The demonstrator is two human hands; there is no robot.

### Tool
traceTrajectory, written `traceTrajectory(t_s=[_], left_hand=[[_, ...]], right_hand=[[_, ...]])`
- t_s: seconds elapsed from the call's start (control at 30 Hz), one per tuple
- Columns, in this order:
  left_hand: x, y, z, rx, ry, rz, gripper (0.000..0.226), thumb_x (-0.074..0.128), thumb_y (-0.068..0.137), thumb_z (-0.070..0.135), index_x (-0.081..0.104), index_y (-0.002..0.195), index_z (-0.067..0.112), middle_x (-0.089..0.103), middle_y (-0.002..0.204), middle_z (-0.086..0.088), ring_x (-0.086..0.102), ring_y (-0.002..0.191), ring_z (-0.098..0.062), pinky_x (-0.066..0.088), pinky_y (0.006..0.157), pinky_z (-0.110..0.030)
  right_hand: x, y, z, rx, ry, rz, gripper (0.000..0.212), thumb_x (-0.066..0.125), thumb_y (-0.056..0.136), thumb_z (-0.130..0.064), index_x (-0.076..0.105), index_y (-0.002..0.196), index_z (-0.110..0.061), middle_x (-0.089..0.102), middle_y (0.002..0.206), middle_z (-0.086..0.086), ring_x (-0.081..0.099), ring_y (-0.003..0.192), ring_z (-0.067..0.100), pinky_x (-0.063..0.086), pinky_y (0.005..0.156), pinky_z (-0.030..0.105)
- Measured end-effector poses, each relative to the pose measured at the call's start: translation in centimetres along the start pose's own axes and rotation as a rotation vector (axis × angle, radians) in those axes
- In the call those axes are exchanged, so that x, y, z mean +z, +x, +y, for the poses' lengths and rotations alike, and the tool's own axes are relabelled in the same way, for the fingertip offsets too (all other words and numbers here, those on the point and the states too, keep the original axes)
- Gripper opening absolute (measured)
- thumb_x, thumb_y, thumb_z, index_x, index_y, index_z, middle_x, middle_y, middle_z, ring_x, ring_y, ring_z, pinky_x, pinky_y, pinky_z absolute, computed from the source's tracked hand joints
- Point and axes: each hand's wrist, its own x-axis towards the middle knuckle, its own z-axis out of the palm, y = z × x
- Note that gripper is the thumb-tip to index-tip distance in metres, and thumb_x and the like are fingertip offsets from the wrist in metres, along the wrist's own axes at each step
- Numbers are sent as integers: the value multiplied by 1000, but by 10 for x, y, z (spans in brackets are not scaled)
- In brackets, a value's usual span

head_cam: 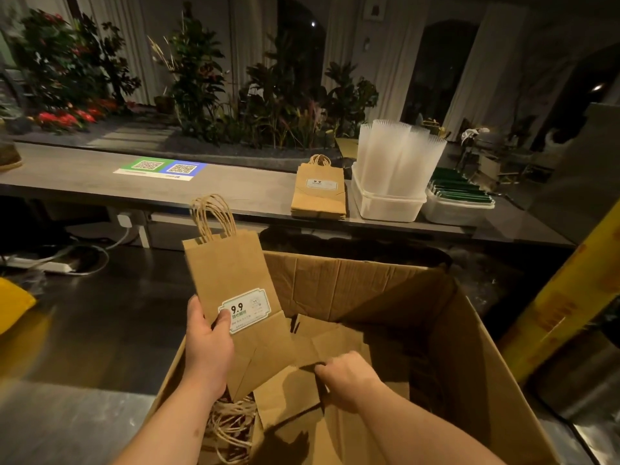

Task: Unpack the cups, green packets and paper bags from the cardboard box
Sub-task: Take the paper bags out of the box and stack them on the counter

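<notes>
An open cardboard box (453, 330) stands in front of me with brown paper bags lying inside. My left hand (208, 347) grips a flat paper bag (231, 280) with twine handles and a "9.9" label, raised over the box's left rim. My right hand (349, 375) is down in the box, its fingers pinching the edge of another paper bag (288, 394). On the counter behind lie a pile of paper bags (318, 193), stacked clear cups (396, 159) in a white tub, and green packets (459, 193) in a second tub.
The grey counter (84, 182) carries a green and blue QR-code sheet (161, 169); plants stand behind it. A yellow post (563, 297) rises right of the box. Cables and a power strip (50, 265) lie on the floor at left.
</notes>
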Motion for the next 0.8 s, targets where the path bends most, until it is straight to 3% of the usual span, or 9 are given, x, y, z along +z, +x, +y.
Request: traceTrajectory(t_s=[0.13,0.2,0.23,0.27,0.33,0.47,0.57,0.7,0.8], left_hand=[[-2,3,0,0,-25,31,29,50,107,20,44,129,38,64,119,3,68,105,-19,59,75,-39],[-2,3,-1,-2,-9,33,30,51,106,21,44,130,38,64,120,3,68,106,-19,60,74,-39],[-2,1,-3,-7,-6,37,30,51,106,21,45,131,38,64,120,2,68,106,-19,60,75,-39],[-4,2,-2,-6,-7,40,30,51,106,21,45,131,37,65,121,2,68,106,-20,60,75,-40],[-3,1,-1,-18,-10,36,30,51,106,20,46,130,36,65,119,1,69,104,-20,60,75,-41],[-2,-5,1,-10,-3,20,30,51,106,18,46,131,34,65,117,2,68,102,-17,60,72,-36],[-4,-6,1,-18,1,22,29,50,106,17,46,129,34,65,116,2,68,103,-18,60,74,-37],[-2,-2,2,-6,7,42,26,51,106,19,47,126,35,66,116,1,70,101,-19,61,74,-40],[-3,0,0,9,32,63,25,52,106,19,47,127,32,66,117,0,69,101,-19,60,73,-39]], right_hand=[[-12,-1,-7,-92,-95,-49,22,62,100,-18,64,121,-13,68,101,10,67,92,27,58,88,46],[-16,1,-5,-94,-11,-61,43,66,97,-21,55,139,-19,57,139,14,54,129,29,48,106,55],[-16,1,-4,-97,49,-97,63,69,94,-23,41,151,-24,34,161,13,29,149,30,34,117,60],[-17,1,-5,-107,100,-151,82,71,92,-24,24,159,-29,10,170,8,5,156,30,21,122,62],[-16,-1,-7,-105,140,-250,99,72,93,-22,2,162,-36,-8,171,4,-8,156,32,13,124,61],[-10,5,-9,-28,155,-241,88,71,95,-30,13,162,-30,21,167,12,27,150,39,32,118,57],[-15,3,-4,19,108,-152,57,66,98,-31,41,148,-20,55,140,12,58,120,32,48,101,47],[-15,-2,-3,54,63,-131,30,57,103,-24,53,131,-13,66,117,10,66,100,27,56,86,42],[-24,-5,-3,150,67,107,22,55,104,-25,56,124,-16,66,107,4,65,94,22,55,87,38]])
